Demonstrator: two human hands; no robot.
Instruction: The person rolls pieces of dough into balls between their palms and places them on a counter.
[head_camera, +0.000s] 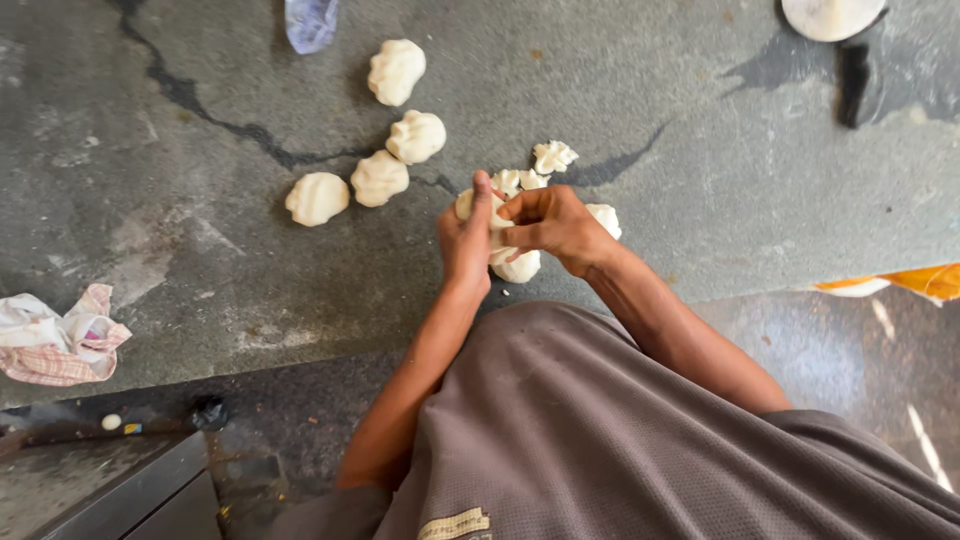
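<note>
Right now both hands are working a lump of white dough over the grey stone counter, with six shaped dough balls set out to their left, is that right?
Not quite: the head view shows four shaped dough balls, not six. The rest holds: left hand and right hand work a lump of white dough over the grey stone counter.

Both hands meet over the grey worktop: the left grip and right grip pinch a white dough lump. Four shaped dough balls lie just left of the left grip.
</note>
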